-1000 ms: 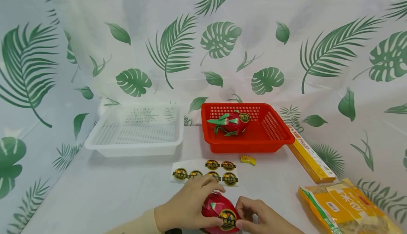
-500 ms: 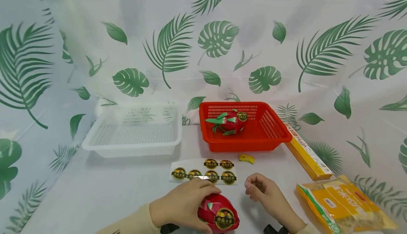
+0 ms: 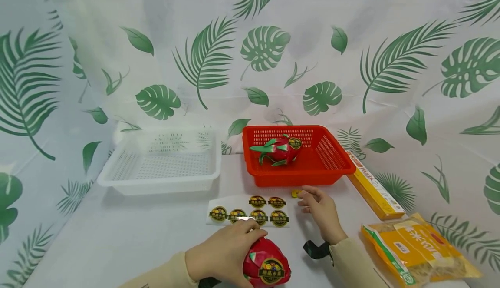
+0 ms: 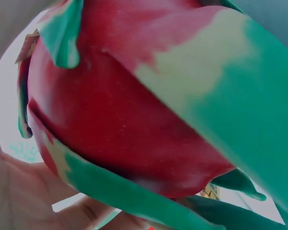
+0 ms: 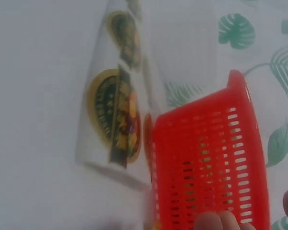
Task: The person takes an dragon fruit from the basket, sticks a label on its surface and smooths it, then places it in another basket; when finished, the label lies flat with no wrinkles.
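Note:
A red dragon fruit [image 3: 259, 253] with a round black-and-gold sticker [image 3: 271, 271] on its side sits at the near middle of the table. My left hand [image 3: 226, 249] grips it from the left; in the left wrist view the red skin and green scales of the dragon fruit [image 4: 120, 115] fill most of the frame. My right hand [image 3: 322, 212] reaches forward with loosely bent fingers, its fingertips over a small yellow wrapped candy [image 3: 295, 193] and partly hiding it. Fingertips [image 5: 209, 221] show low in the right wrist view.
A sheet of stickers [image 3: 230, 203] lies ahead of the left hand. Behind it stand a white basket [image 3: 164, 186] and a red basket [image 3: 300, 178], the latter holding another stickered dragon fruit [image 3: 279, 150]. On the right lie a long yellow box [image 3: 375, 188] and an orange food bag [image 3: 419, 249].
My right hand has let go of the sticker on the dragon fruit and moved forward to the candy. The left hand keeps its grip on the dragon fruit.

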Available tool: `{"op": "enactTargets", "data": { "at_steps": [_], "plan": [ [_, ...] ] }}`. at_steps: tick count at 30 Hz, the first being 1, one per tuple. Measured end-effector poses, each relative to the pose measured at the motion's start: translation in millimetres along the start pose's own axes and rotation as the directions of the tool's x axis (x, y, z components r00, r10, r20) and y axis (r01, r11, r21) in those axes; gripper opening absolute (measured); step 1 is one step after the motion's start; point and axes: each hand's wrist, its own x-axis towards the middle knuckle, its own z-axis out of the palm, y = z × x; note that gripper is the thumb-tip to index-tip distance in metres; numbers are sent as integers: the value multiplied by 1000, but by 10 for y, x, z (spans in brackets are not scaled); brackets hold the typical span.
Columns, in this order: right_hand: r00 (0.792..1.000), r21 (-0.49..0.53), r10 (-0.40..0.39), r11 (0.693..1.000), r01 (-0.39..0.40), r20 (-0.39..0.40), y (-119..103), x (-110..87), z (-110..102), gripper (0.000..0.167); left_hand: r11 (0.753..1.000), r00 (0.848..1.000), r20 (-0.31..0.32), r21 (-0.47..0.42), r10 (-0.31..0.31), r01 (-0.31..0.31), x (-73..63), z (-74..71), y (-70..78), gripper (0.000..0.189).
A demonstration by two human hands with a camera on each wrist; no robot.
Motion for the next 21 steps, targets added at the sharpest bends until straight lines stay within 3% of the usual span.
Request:
{"op": "enactTargets", "data": {
  "at_steps": [4, 11, 21],
  "plan": [
    [999, 114, 47, 992, -47, 4, -19, 151, 64, 57, 1000, 1000, -20, 1, 13, -13, -12, 18, 1, 98],
    [994, 350, 110, 931, -103, 0, -25, 361, 56, 63, 999, 999, -21, -29, -26, 26, 6, 47, 1, 98],
    [986, 461, 153, 881, -105, -67, -42, 467, 55, 49, 986, 990, -53, -115, -130, 123, 135, -66, -7, 95]
  ]
}}
